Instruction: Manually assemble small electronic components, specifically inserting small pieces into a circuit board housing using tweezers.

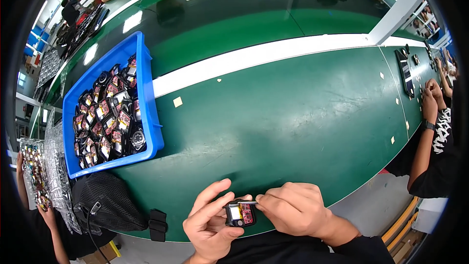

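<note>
where the long green surface [303,117] curves across the view, a white stripe [273,54] runs along it and small tan scraps [178,101] lie scattered on the green.

blue bin [146,93]: upper left, filled with small black-and-red electronic modules [110,117], loosely heaped.

black mesh pouch [110,200]: at the near edge below the bin, with a strap buckle [157,225] beside it.

clear blister trays [56,166]: stacked at far left, near another person's hand [45,205].

co-worker's forearm [430,132]: at far right, wrist strap on, hands busy over small parts.

left hand [212,222]: curled shut around a small module [240,213], thumb and fingers cradling its black frame, index finger raised clear.

right hand [293,210]: pinched closed on a thin pale strip or tool tip [253,202], which meets the module's top edge; what it is exactly cannot be told.

small module: held just off the near edge of the surface, in front of the body; black housing, a white-yellow panel on the left half, a red circuit board on the right.

risk, as judged: held in mid-air beyond the edge, the module could slip and drop to the floor if the left grip loosens; too hard a pull or push by the pinching fingers could tear the strip or scratch the red board.
</note>
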### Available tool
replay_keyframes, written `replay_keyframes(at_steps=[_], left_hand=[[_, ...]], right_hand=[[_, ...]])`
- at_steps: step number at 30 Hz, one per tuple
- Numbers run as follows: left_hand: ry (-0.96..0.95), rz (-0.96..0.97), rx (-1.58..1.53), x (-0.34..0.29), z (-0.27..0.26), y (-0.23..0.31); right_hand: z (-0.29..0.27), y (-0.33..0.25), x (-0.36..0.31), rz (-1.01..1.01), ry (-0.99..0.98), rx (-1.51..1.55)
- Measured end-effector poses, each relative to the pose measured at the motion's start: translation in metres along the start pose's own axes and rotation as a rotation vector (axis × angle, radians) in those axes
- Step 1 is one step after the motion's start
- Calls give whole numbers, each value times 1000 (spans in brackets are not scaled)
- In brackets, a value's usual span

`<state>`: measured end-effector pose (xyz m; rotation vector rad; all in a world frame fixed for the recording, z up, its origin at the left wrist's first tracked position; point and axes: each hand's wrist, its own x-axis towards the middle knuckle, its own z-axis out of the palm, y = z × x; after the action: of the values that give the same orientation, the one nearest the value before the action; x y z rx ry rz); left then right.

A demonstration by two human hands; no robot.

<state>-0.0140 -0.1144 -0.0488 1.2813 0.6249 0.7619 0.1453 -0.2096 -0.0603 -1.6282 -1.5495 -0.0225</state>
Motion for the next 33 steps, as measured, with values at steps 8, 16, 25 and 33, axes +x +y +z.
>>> replay_keyframes(at_steps=[8,16,25,33], left_hand=[[68,2,-104,-2,-5,-5],[299,282,73,26,-57,27],[529,458,1383,82,-90,54],[579,601,1388,74,-63,50]], right_hand=[[-8,-4,4,100,-57,89],[-10,-4,2,127,30,99],[-14,-8,0,212,42,123],[-14,-3,-2,193,53,148]])
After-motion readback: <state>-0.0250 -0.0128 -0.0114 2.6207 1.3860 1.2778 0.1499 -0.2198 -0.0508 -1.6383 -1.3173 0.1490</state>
